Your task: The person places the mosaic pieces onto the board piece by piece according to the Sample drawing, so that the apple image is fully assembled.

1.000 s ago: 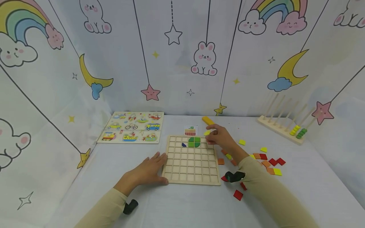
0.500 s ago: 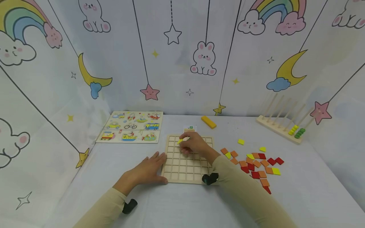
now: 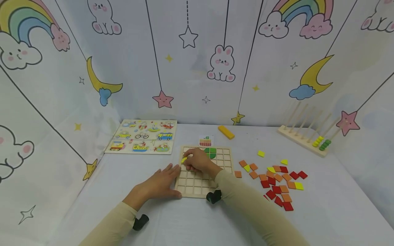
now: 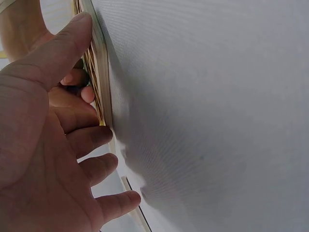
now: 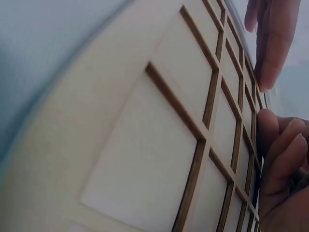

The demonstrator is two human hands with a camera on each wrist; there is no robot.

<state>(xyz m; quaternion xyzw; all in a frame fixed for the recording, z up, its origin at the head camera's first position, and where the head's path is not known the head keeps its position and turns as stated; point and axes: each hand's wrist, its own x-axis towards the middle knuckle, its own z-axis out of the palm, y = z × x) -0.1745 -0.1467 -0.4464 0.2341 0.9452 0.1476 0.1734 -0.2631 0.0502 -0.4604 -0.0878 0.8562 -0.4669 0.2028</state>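
Note:
A wooden grid board (image 3: 197,192) lies flat on the white table. My left hand (image 3: 160,184) rests at its left edge, fingers spread; in the left wrist view the thumb (image 4: 72,46) lies along the board's side. Over the left columns, my right hand (image 3: 200,160) pinches a small yellow tile (image 3: 184,160) low at the grid. The right wrist view shows curled fingers (image 5: 285,164) close over the far squares; the tile is hidden there. Green tiles (image 3: 211,153) fill squares near the top, partly covered by my right hand, which also hides the dark blue piece.
Loose orange, red and yellow tiles (image 3: 283,189) lie scattered right of the board. Behind it are a small pattern card (image 3: 206,140) and a yellow-orange block (image 3: 226,132). A picture puzzle board (image 3: 141,136) lies back left; a peg stand with beads (image 3: 303,140) stands back right.
My right hand has gone from the board's upper right, beside the yellow-orange block, leftward across the grid to its left columns with the yellow tile. The left hand has stayed in place.

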